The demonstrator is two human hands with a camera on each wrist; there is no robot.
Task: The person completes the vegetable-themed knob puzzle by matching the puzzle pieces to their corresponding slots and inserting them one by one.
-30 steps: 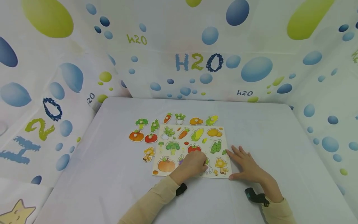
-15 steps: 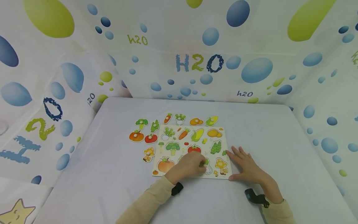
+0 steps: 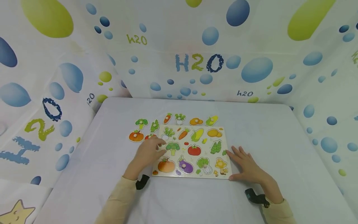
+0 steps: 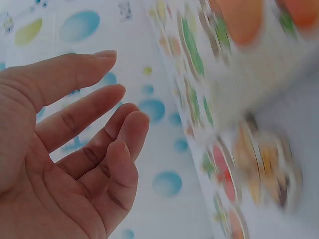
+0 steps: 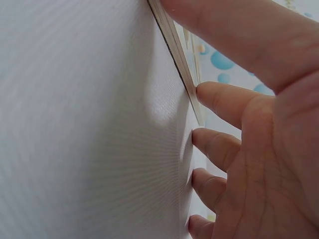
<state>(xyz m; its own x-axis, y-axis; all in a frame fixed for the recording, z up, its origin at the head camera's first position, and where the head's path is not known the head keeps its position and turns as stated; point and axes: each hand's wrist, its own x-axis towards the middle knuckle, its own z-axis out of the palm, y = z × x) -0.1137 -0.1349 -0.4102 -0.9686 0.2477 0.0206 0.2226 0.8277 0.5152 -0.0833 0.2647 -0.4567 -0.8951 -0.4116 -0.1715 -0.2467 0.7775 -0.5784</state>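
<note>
A wooden vegetable puzzle board [image 3: 205,155] lies in front of me. An eggplant piece [image 3: 185,165] and a leafy-vegetable piece [image 3: 204,165], each with a knob, sit in it along the near row. My left hand [image 3: 146,154] hovers at the board's left edge, fingers loosely bent and holding nothing. Partly behind it is a loose tomato piece [image 3: 150,136]. The mushroom piece [image 4: 266,167], blurred in the left wrist view, is hidden under this hand in the head view. My right hand [image 3: 247,166] rests spread at the board's right edge, thumb and index fingertips touching it.
Loose pumpkin [image 3: 136,136], broccoli [image 3: 141,123] and asparagus-like [image 3: 154,125] pieces lie left of the board. Along its far edge are carrot [image 3: 167,118], radish [image 3: 180,119], potato [image 3: 196,121] and corn [image 3: 212,120] pieces. A patterned curtain [image 3: 156,62] surrounds the white table [image 3: 260,124].
My left hand has let go of the leafy-vegetable piece and swung left to the loose pieces, uncovering the eggplant. The right hand keeps its place.
</note>
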